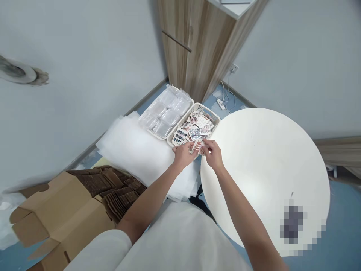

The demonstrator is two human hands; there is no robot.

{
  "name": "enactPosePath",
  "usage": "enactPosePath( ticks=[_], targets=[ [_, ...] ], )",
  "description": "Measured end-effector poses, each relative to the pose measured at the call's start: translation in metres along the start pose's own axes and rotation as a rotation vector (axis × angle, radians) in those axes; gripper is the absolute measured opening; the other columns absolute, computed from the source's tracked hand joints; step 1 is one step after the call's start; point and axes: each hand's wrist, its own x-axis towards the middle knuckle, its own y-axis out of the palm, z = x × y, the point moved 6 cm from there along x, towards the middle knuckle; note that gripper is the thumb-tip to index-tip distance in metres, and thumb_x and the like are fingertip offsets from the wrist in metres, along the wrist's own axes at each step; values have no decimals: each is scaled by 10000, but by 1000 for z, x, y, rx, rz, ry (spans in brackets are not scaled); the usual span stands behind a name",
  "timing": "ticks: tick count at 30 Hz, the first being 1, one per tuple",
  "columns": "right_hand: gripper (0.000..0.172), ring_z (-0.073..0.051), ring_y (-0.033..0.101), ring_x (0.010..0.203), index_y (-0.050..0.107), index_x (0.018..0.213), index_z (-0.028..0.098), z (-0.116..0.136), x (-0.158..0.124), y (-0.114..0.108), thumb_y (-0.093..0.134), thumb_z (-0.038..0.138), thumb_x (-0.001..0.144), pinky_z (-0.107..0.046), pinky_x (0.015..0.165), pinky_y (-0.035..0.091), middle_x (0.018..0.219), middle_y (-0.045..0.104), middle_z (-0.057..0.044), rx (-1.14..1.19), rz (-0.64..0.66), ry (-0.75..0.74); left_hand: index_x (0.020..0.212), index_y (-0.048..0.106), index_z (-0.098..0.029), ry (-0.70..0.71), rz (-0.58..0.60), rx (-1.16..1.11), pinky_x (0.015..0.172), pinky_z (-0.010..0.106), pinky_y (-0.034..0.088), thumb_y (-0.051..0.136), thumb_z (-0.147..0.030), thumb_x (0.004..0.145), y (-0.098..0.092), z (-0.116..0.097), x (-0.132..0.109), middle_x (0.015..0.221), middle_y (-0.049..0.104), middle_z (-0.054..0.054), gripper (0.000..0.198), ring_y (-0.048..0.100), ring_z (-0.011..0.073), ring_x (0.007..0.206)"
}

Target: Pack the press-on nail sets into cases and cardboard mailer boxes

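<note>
Between my two hands is a small card of press-on nails [198,146], with reddish-brown oval pieces on it. My left hand [184,155] pinches its left edge. On the opposite edge, the fingers of my right hand [213,153] are closed. Just beyond the hands, a white plastic basket [216,117] holds a loose pile of similar nail cards [194,132] in dark, blue and pink tones. Left of it, touching, stands a second white basket [160,137] filled with clear plastic boxes [170,116].
A round white table [262,150] stands at right, with a pixelated dark patch on it. White foam sheets [135,146] lie at left, near an open cardboard box [62,207] full of brown cardboard pieces [121,192]. Behind are a wooden cabinet [194,41] and a power strip [221,104].
</note>
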Motion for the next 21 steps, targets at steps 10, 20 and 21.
enactPosePath(
  ticks=[10,20,21],
  targets=[
    [371,-161,597,714,602,974,188,-51,-133,-98,652,358,647,-317,673,473,792,641,-40,551,-71,359,918,607,-146,8,445,-542,678,268,449,562,-354,721,75,-56,-92,780,626,51,290,571,132,681],
    [423,-157,593,702,554,1043,198,-97,-230,-150,614,400,676,-322,673,465,768,642,-36,660,-128,384,754,615,-146,-63,628,-513,675,271,434,598,-359,691,156,-88,-185,655,620,22,223,574,126,625],
    [407,-161,591,751,557,1037,206,-102,-238,-155,595,415,690,-327,698,464,837,639,-48,668,-154,386,759,614,-145,-86,617,-510,684,274,433,596,-363,694,161,-87,-190,652,625,24,227,582,130,633]
  ],
)
